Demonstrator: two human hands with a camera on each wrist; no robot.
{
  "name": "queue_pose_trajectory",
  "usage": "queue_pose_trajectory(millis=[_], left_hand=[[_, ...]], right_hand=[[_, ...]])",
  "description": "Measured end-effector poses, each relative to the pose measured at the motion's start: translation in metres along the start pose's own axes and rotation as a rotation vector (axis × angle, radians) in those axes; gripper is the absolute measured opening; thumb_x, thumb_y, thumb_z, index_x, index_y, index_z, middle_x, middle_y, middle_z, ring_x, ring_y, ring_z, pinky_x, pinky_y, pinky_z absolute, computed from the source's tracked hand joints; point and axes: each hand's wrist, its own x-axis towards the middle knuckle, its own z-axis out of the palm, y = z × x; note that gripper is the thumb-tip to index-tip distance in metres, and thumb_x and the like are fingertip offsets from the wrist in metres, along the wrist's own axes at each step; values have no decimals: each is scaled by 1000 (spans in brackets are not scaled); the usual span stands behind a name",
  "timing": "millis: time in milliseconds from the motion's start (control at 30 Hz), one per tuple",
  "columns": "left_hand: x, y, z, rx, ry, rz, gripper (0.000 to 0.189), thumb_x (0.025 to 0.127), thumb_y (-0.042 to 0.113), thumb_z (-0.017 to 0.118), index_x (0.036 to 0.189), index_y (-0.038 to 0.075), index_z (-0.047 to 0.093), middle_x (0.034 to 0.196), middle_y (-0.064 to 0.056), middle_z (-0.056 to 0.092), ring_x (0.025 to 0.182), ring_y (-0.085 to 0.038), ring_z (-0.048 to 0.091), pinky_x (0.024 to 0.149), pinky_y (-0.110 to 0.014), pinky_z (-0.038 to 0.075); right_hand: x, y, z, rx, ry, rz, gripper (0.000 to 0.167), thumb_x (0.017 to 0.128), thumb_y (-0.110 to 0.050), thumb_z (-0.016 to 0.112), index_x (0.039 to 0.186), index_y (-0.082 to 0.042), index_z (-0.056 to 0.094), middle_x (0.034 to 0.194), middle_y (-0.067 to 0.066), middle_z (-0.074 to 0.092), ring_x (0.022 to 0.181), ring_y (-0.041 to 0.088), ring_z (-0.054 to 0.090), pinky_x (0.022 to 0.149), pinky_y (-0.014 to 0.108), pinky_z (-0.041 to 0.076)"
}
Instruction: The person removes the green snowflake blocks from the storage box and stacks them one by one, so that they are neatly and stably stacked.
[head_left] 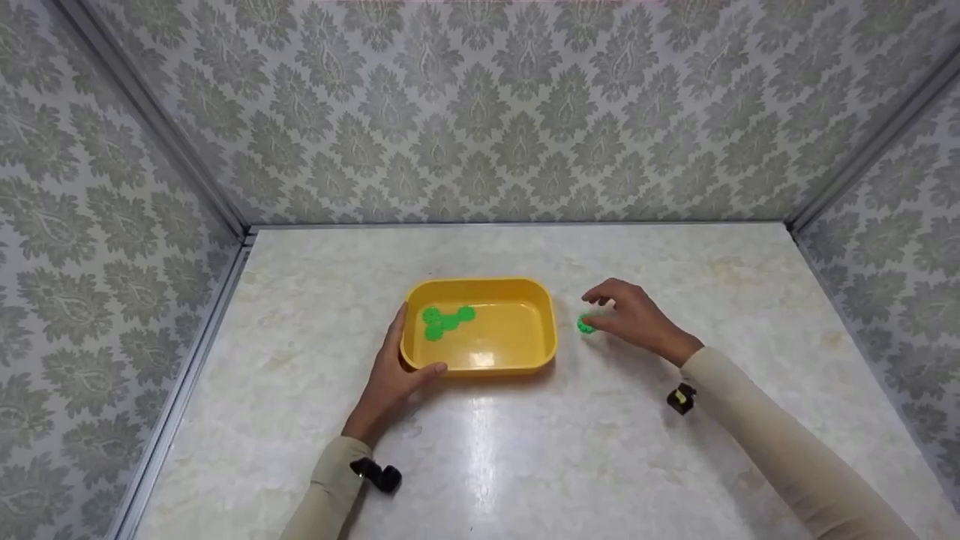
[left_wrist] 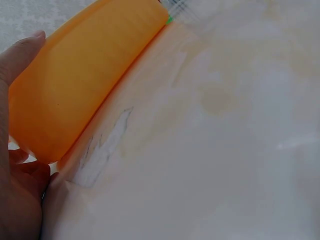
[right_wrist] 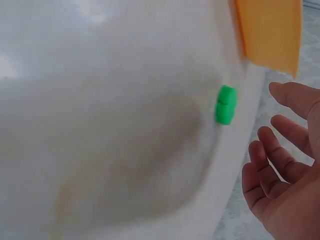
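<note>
A yellow plastic box (head_left: 514,337) stands on the table, with several green flower-shaped pieces (head_left: 448,322) lying in its left half. My left hand (head_left: 396,367) holds the box by its left end, thumb along the near wall and fingers around the side. The left wrist view shows the same thumb on the box wall (left_wrist: 85,75) and fingertips at its lower corner. Right of the box, a single green piece (right_wrist: 226,105) lies on the tabletop. Over it hovers my right hand (head_left: 634,319), fingers loosely bent and apart, with nothing between them in the right wrist view.
The pale marbled table (head_left: 300,420) ends at patterned wall panels (head_left: 480,135) on the back and both sides, edged by metal strips (head_left: 180,360). A small black camera (head_left: 681,399) sits on the right wrist, another black device (head_left: 376,475) on the left.
</note>
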Motion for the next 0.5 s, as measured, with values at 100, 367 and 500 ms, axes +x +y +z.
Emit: queue_pose_trajectory(millis=[100, 367, 500], left_hand=[[0, 0, 0, -5, 2, -9, 120, 90, 23, 93, 179, 22, 12, 183, -3, 20, 164, -24, 30, 132, -49, 26], [1, 0, 0, 12, 0, -10, 118, 92, 23, 91, 179, 21, 11, 184, -7, 18, 165, -29, 27, 133, -54, 25], [0, 0, 0, 11, 1, -7, 119, 91, 22, 91, 179, 20, 11, 184, -8, 17, 165, -30, 27, 132, -54, 26]], right_hand=[[4, -13, -3, -14, -14, -32, 35, 99, -16, 85, 129, -1, 77, 126, 22, 72, 117, 43, 64, 101, 61, 52], [15, -40, 0, -64, -64, -83, 33, 99, -19, 86, 129, -8, 79, 123, 12, 74, 116, 39, 65, 101, 60, 54], [22, -51, 5, -53, -83, -103, 36, 99, -21, 86, 131, -6, 78, 124, 11, 74, 115, 37, 64, 101, 60, 54]])
